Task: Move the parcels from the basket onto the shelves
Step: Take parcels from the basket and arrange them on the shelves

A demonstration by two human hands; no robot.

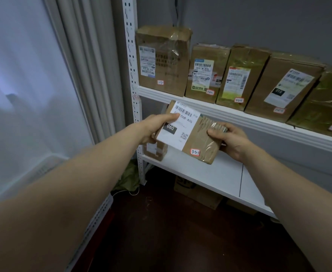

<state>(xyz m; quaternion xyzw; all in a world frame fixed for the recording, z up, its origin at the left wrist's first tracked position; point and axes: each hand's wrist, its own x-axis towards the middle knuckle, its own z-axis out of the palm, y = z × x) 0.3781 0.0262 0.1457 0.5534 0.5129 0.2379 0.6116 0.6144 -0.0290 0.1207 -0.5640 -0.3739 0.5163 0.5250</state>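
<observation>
a: where's the parcel (pixel 188 132)?

b: held in both hands just above the lower shelf (pixel 210 173), tilted, its white label facing up.

a: and the fingers?

b: the left hand (pixel 151 126) pinches the parcel's left end, thumb on the label. the right hand (pixel 230 140) clasps its taped right end, fingers (pixel 216 132) curled over the top.

a: anything else near that shelf?

b: a small box (pixel 154 151) stands on its left end, partly behind the parcel. five boxes line the upper shelf (pixel 239 116) above it.
</observation>
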